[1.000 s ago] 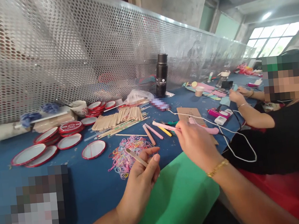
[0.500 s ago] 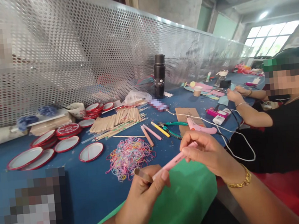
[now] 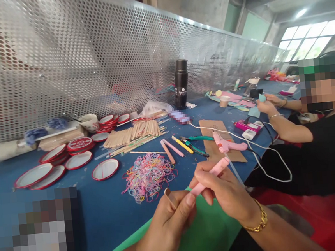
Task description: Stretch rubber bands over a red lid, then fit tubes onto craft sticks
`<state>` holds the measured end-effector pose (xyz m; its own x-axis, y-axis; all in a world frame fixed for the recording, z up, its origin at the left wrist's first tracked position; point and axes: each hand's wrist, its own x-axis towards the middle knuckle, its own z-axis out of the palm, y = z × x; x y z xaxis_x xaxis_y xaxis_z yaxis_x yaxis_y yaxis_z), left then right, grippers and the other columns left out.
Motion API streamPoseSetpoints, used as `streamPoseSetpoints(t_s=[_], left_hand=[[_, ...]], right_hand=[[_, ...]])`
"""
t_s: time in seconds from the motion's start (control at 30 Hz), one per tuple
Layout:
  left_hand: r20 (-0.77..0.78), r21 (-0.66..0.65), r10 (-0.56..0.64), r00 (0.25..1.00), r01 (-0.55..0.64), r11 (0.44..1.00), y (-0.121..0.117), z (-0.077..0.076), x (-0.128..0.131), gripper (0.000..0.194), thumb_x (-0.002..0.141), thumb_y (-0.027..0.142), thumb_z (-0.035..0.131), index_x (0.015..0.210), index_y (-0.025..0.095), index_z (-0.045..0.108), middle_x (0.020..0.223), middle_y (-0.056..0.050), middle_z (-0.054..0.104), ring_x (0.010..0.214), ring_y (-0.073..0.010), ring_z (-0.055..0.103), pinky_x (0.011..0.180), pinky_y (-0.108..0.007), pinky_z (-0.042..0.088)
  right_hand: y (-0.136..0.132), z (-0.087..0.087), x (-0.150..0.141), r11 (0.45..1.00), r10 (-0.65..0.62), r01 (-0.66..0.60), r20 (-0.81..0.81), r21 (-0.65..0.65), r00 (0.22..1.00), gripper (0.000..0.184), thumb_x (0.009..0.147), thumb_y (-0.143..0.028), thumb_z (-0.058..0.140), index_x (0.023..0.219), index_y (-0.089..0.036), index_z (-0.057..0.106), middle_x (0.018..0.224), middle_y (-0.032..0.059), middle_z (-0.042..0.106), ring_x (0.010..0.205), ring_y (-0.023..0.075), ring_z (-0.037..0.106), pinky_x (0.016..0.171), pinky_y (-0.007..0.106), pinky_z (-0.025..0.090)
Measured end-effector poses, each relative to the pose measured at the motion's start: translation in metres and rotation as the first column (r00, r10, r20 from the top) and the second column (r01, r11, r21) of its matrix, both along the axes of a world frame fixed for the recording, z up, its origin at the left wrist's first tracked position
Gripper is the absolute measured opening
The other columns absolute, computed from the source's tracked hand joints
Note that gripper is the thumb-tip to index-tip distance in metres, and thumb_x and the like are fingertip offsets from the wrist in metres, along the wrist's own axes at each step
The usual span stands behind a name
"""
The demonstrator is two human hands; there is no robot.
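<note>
A slim pink tube [image 3: 211,177] slants up to the right between my two hands. The thumb and fingers of my left hand [image 3: 172,218] are closed on its lower end. A flat wooden craft stick [image 3: 170,198] also pokes up from between the fingers of that hand. My right hand [image 3: 220,187] wraps its fingers round the middle of the tube, leaving the upper end free. Beneath both hands lies a green sheet [image 3: 213,227]. Just beyond my left hand is a heap of coloured rubber bands [image 3: 149,177].
Behind the bands lie pink, brown and yellow sticks [image 3: 182,143], green-handled pliers [image 3: 197,146] and a pink glue gun [image 3: 227,143] on cardboard. Red-rimmed lids [image 3: 106,169] and wooden sticks [image 3: 133,134] fill the left. A black bottle [image 3: 181,83] stands behind; a co-worker sits right.
My right hand has shifted its grip down the pink tube, closer to my left hand. The tube's upper end now sticks out above my right fingers, and the printing no longer shows.
</note>
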<state>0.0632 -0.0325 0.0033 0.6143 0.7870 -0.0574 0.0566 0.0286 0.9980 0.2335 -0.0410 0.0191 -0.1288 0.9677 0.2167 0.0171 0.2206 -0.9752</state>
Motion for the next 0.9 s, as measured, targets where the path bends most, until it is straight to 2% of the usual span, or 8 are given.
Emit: streamPoseSetpoints(t_s=[0.07, 0.13, 0.2, 0.27, 0.37, 0.47, 0.73, 0.9], left_hand=[[0.017, -0.016, 0.005, 1.0, -0.005, 1.0, -0.002, 0.0, 0.0, 0.063, 0.09, 0.077, 0.042, 0.057, 0.024, 0.04, 0.054, 0.005, 0.03, 0.052, -0.0135, 0.026, 0.05, -0.031, 0.02], [0.021, -0.004, 0.01, 1.0, -0.01, 1.0, -0.004, -0.001, -0.001, 0.063, 0.093, 0.076, 0.039, 0.055, 0.024, 0.038, 0.053, 0.004, 0.031, 0.052, -0.0141, 0.028, 0.052, -0.031, 0.022], [0.019, 0.01, 0.006, 1.0, -0.006, 1.0, -0.004, -0.002, -0.001, 0.064, 0.095, 0.074, 0.036, 0.055, 0.025, 0.037, 0.053, 0.003, 0.033, 0.053, -0.0148, 0.031, 0.053, -0.031, 0.024], [0.026, 0.014, 0.021, 0.999, -0.021, 1.0, -0.003, -0.004, 0.0, 0.064, 0.094, 0.075, 0.036, 0.055, 0.024, 0.04, 0.054, 0.002, 0.036, 0.053, -0.0149, 0.032, 0.054, -0.031, 0.025], [0.04, 0.031, 0.08, 0.996, -0.082, 0.996, -0.001, -0.005, 0.001, 0.066, 0.091, 0.079, 0.037, 0.056, 0.024, 0.046, 0.054, 0.001, 0.039, 0.053, -0.0153, 0.033, 0.054, -0.031, 0.027], [0.04, 0.026, 0.074, 0.996, -0.075, 0.997, -0.001, -0.004, 0.001, 0.068, 0.09, 0.081, 0.036, 0.055, 0.024, 0.047, 0.053, 0.001, 0.041, 0.053, -0.0154, 0.034, 0.054, -0.032, 0.027], [0.118, -0.061, 0.05, 0.992, -0.043, 0.997, 0.002, -0.004, 0.002, 0.065, 0.088, 0.08, 0.043, 0.063, 0.021, 0.052, 0.054, 0.004, 0.039, 0.05, -0.0121, 0.03, 0.05, -0.029, 0.022], [0.241, -0.178, 0.155, 0.958, -0.114, 0.977, 0.008, -0.007, 0.007, 0.042, 0.086, 0.061, 0.068, 0.093, 0.022, 0.052, 0.06, 0.006, 0.051, 0.052, -0.0109, 0.038, 0.048, -0.024, 0.026]], right_hand=[[0.005, 0.009, 0.016, 0.991, -0.096, 0.092, 0.04, 0.097, 0.995, 0.039, 0.099, -0.038, 0.054, 0.065, -0.023, 0.062, 0.045, -0.0054, 0.045, 0.041, 0.0105, 0.041, 0.042, 0.024, 0.035], [0.014, 0.02, 0.041, 0.911, -0.298, 0.292, -0.026, 0.291, 0.954, 0.035, 0.095, -0.037, 0.063, 0.063, -0.024, 0.06, 0.048, -0.0045, 0.043, 0.045, 0.0121, 0.043, 0.044, 0.025, 0.037], [0.021, 0.031, 0.064, 0.866, -0.342, 0.362, -0.119, 0.345, 0.932, 0.045, 0.101, -0.042, 0.051, 0.059, -0.026, 0.053, 0.044, -0.0071, 0.028, 0.041, 0.0119, 0.034, 0.042, 0.024, 0.035], [0.021, 0.034, 0.073, 0.835, -0.376, 0.415, -0.177, 0.362, 0.91, 0.038, 0.104, -0.036, 0.048, 0.069, -0.027, 0.06, 0.047, -0.0069, 0.038, 0.042, 0.0117, 0.039, 0.046, 0.025, 0.041], [0.006, 0.024, 0.054, 0.946, -0.168, 0.127, 0.117, 0.297, 0.979, 0.024, 0.105, -0.032, 0.05, 0.124, -0.032, 0.065, 0.092, 0.0014, 0.075, 0.065, 0.014, 0.065, 0.063, 0.03, 0.056], [-0.009, 0.01, 0.023, 0.953, 0.034, -0.13, 0.327, 0.275, 0.944, 0.027, 0.097, -0.024, 0.065, 0.123, -0.03, 0.067, 0.11, 0.003, 0.075, 0.091, 0.0168, 0.072, 0.085, 0.034, 0.059], [0.002, 0.008, 0.015, 0.922, -0.008, -0.129, 0.351, 0.365, 0.936, 0.012, 0.093, -0.02, 0.069, 0.102, -0.027, 0.067, 0.097, 0.0003, 0.076, 0.087, 0.0161, 0.073, 0.083, 0.032, 0.058], [0.043, 0.008, 0.018, 0.866, -0.382, 0.09, 0.535, 0.492, 0.753, 0.009, 0.094, -0.015, 0.059, 0.096, -0.022, 0.062, 0.092, 0.002, 0.071, 0.089, 0.0183, 0.067, 0.083, 0.032, 0.052]])
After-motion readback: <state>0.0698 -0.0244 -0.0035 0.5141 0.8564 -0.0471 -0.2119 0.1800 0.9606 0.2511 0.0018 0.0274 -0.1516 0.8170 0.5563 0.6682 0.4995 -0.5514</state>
